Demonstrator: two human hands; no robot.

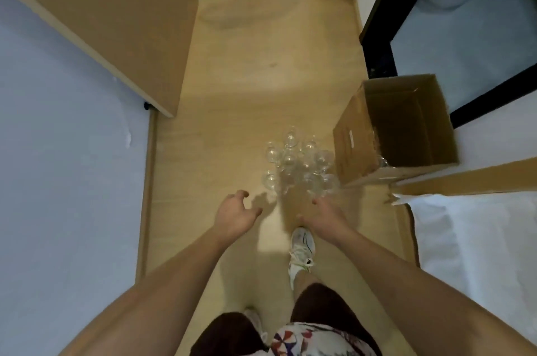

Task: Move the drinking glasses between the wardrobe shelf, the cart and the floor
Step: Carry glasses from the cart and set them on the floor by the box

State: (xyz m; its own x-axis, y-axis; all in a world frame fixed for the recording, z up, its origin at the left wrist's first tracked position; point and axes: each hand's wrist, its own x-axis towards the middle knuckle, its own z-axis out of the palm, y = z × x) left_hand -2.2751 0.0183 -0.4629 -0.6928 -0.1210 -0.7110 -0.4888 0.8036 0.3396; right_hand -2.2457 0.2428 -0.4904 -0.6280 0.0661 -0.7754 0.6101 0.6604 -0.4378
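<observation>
A dozen or so clear drinking glasses (296, 163) sit bunched on the wood floor (247, 70), right beside an open cardboard box (398, 128). Left hand (235, 214) and right hand (327, 214) hover just short of them, fingers loosely spread, gripping nothing.

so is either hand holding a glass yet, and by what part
Nothing is held. The left hand and right hand reach, fingers loose, toward the cluster of glasses on the floor, short of them.
</observation>
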